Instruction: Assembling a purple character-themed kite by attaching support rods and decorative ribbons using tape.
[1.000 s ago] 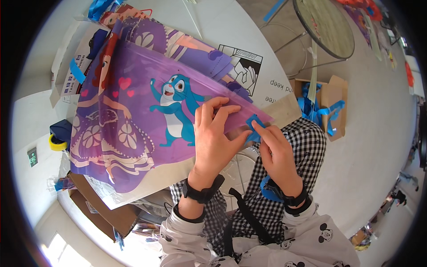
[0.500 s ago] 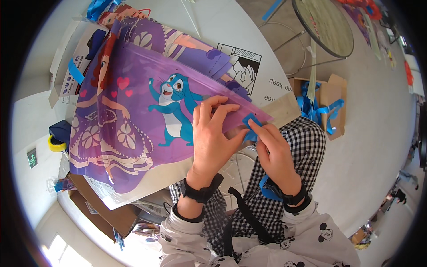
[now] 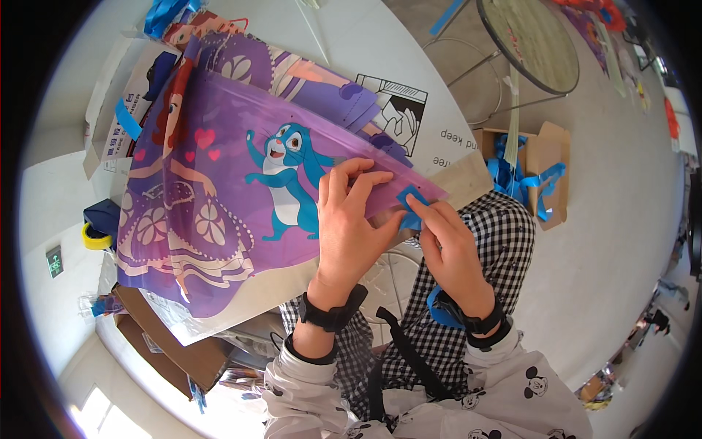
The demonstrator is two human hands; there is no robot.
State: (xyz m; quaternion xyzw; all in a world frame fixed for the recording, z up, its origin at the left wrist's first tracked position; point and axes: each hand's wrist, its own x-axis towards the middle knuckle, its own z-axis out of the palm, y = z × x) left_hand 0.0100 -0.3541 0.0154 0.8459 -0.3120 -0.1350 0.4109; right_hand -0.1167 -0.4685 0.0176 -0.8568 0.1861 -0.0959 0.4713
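A purple kite sheet point(image 3: 219, 175) printed with a blue rabbit and a dancing figure lies across my lap and a white table. My left hand point(image 3: 351, 219) presses flat on the sheet near its right tip, fingers spread. My right hand point(image 3: 450, 245) pinches a small piece of blue tape point(image 3: 411, 199) against that tip with thumb and forefinger. A roll of blue tape point(image 3: 441, 309) hangs around my right wrist. Both wrists carry black bands.
More printed kite sheets point(image 3: 292, 69) lie stacked behind on the white table point(image 3: 380, 36). A cardboard box point(image 3: 537, 164) with blue tape strips sits on the floor to the right, near a round wire-legged table point(image 3: 530, 40). Brown cartons point(image 3: 175, 351) stand at lower left, a yellow tape roll point(image 3: 95, 238) beside them.
My right hand's fingers have shifted slightly along the blue tape at the sheet's tip. My left hand stays pressed on the sheet.
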